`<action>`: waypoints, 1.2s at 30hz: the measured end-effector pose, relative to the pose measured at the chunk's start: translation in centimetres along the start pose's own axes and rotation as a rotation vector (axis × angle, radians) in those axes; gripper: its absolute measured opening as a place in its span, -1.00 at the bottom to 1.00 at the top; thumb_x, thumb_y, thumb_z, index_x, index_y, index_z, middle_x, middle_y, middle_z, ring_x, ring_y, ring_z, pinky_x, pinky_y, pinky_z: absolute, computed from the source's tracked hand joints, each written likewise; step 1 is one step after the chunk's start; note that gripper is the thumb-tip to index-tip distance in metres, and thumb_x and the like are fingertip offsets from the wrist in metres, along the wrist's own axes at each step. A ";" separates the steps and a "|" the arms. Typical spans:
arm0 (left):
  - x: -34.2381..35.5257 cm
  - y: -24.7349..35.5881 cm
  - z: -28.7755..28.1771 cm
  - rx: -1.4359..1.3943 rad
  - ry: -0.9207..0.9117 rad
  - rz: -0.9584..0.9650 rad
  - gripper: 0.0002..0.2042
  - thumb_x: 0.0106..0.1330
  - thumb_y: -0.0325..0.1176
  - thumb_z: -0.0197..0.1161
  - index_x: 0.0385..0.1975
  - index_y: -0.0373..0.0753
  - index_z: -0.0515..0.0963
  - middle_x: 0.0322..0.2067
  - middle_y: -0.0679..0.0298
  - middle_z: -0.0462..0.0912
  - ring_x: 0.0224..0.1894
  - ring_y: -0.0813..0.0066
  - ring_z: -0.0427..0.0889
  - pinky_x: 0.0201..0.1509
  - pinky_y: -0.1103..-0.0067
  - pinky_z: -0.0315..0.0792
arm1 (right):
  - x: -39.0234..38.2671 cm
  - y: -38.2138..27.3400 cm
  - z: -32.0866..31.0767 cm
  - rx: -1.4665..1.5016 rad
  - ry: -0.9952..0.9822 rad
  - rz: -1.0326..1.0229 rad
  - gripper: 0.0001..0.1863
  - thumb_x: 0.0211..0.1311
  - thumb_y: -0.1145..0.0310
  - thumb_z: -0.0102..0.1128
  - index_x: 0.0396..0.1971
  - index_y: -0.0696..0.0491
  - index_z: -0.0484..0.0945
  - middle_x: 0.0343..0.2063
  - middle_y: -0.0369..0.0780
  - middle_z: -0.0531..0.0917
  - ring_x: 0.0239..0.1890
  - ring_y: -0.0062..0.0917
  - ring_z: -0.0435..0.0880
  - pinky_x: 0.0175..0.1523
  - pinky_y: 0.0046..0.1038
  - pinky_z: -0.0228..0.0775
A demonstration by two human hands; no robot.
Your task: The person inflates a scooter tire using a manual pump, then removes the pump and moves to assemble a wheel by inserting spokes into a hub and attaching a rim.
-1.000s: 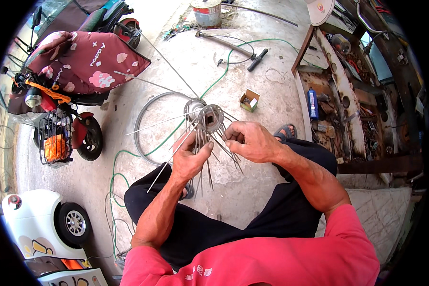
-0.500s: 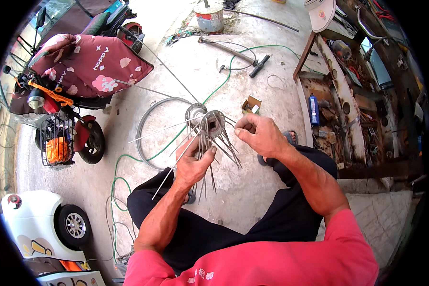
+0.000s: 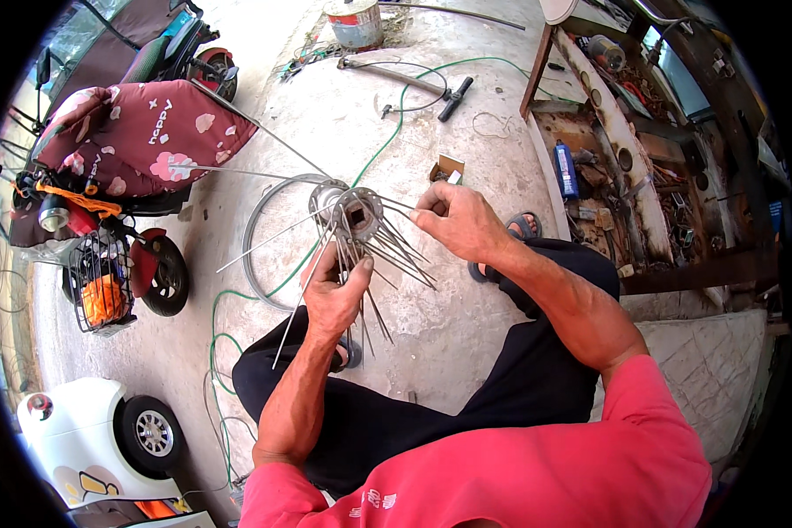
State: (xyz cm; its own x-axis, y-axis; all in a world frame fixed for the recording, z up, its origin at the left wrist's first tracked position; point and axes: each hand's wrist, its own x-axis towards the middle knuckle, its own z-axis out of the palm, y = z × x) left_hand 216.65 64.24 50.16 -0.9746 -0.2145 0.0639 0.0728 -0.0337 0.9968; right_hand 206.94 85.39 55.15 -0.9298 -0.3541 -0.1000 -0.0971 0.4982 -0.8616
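A metal wheel hub (image 3: 361, 216) with a square hole in its near flange is held up in front of me. Long thin spokes (image 3: 405, 253) hang and fan out from its flanges, several bunched below and a few reaching far left. My left hand (image 3: 333, 297) is closed around the hub's underside and the spokes there, thumb toward me. To the right of the hub, my right hand (image 3: 463, 227) pinches the end of a spoke with thumb and forefinger. Behind the hub, a bare wheel rim (image 3: 252, 231) lies on the floor, partly hidden by hub and hand.
A small open carton (image 3: 447, 167) sits on the concrete beyond my right hand. Farther off are a hand pump (image 3: 414, 81), a green hose (image 3: 387, 141) and a paint bucket (image 3: 355, 26). A cluttered tool bench (image 3: 625, 176) stands right; a scooter (image 3: 154, 141) and white vehicle (image 3: 79, 436) stand left.
The view has shifted, so most things sit a little farther left. My right hand is slightly farther from the hub. Both hands keep their holds.
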 end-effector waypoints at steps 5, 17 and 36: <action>0.1 0.1 0.2 -0.084 0.038 -0.017 -0.79 0.26 -0.53 0.29 -0.13 -0.40 0.55 -0.33 0.28 0.64 -0.31 0.59 0.59 -0.21 0.62 0.51 | 0.2 0.0 0.1 0.007 0.006 -0.005 -0.68 0.19 0.22 0.27 -0.30 0.21 0.64 -0.40 -0.13 0.73 -0.33 -0.46 0.71 -0.15 -0.42 0.53; 0.6 -0.5 0.4 -0.066 0.065 0.025 -0.82 0.26 -0.51 0.31 -0.17 -0.38 0.56 -0.34 0.28 0.65 -0.33 0.59 0.60 -0.22 0.63 0.49 | 0.6 1.1 2.7 1.160 -0.321 0.513 -0.72 0.42 0.13 0.08 -0.26 0.04 0.61 -0.50 -0.42 0.61 -0.54 -0.74 0.50 -0.45 -0.62 0.28; 0.6 -1.2 2.8 0.017 0.029 0.057 -0.82 0.29 -0.55 0.29 -0.13 -0.37 0.57 -0.28 0.35 0.64 -0.27 0.66 0.54 -0.14 0.66 0.43 | 3.9 0.3 2.7 1.113 -0.067 0.322 -0.78 0.44 0.26 0.07 -0.17 0.09 0.57 -0.36 -0.32 0.63 -0.43 -0.67 0.59 -0.40 -0.61 0.36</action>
State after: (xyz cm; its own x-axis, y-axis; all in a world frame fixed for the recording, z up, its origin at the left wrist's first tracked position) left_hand 215.38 66.91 49.11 -0.9623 -0.2441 0.1198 0.1244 -0.0035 0.9922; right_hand 204.27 82.02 53.15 -0.8308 -0.3954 -0.3917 0.5375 -0.3870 -0.7493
